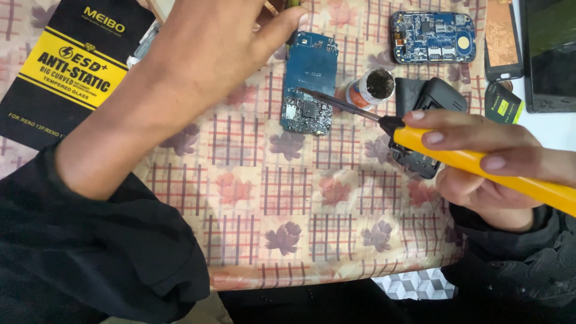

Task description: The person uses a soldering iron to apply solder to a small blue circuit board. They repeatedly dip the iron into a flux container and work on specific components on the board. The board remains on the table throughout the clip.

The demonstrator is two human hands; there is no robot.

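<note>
Head view looks down on a desk (252, 198) covered with a checked, flower-printed cloth. At about four o'clock the right hand (486, 165) is closed around the yellow handle of a soldering iron (474, 161), fingers wrapped over the top. Its dark metal tip runs toward ten o'clock and ends over the lower, chip-covered part of a blue circuit board (309, 81), which lies flat near the middle of the desk toward twelve o'clock. The left hand (210, 45) reaches in from eight o'clock and hovers above the desk at about eleven o'clock with the thumb spread, its fingertips out of view past the top edge, so I cannot tell whether it grips anything. Just beside the board at two o'clock stands a small round tin of dark flux paste (373, 87), touching a black phone frame (423, 114) partly hidden behind the right hand. A second blue circuit board (433, 37) lies at one o'clock. A black and yellow flat package (63, 72) lies at ten o'clock.
</note>
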